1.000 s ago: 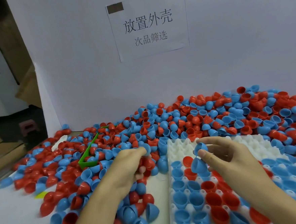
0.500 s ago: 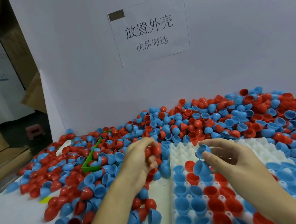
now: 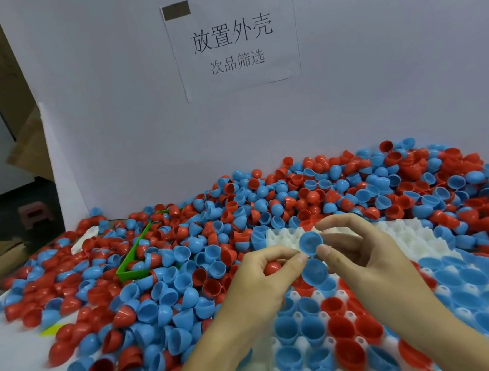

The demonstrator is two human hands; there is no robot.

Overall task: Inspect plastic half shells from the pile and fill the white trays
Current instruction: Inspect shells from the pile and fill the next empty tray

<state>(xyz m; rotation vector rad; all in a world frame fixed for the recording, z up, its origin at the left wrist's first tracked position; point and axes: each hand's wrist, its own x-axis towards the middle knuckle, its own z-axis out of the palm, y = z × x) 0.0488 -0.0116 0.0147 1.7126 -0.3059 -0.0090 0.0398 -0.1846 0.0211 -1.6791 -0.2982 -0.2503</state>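
Facing the camera with its hollow, a blue half shell (image 3: 311, 242) is pinched by right-hand fingers (image 3: 323, 250); left fingers (image 3: 300, 258) clasp a red one (image 3: 272, 268).

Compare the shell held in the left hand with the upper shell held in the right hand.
Colour: the left hand holds a red shell, while the right hand pinches a blue shell.
Exposure: the red shell is tucked in behind curled fingers and mostly hidden; the blue shell is held out at the fingertips, nearly all visible.
Pose: the blue shell's hollow faces the camera; the red shell shows only its rounded outside.
Both are held above the white tray.
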